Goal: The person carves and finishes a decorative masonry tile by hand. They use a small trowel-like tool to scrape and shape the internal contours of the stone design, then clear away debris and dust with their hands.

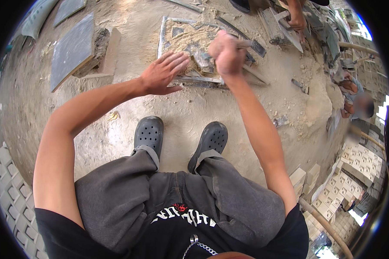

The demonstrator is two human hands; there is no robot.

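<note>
I see a grey metal mould frame [168, 32], dull and scuffed, filled with coarse, grainy sand [190, 39] of a pale tan. My right hand [227, 54] is closed around a tool with a dull metal blade [246, 44]. The ground [181, 112] is rough, dusty, hardened earth or concrete, matt throughout. The dark slab [73, 49] at my left looks like smooth, matt stone or concrete. My clogs [149, 134] are matt black rubbery plastic with holes; my trousers [116, 190] are faded grey cloth.

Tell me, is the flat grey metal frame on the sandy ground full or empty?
Partly filled. The grey metal frame holds sandy mix with dark bare patches showing; the left hand rests spread on it.
</note>
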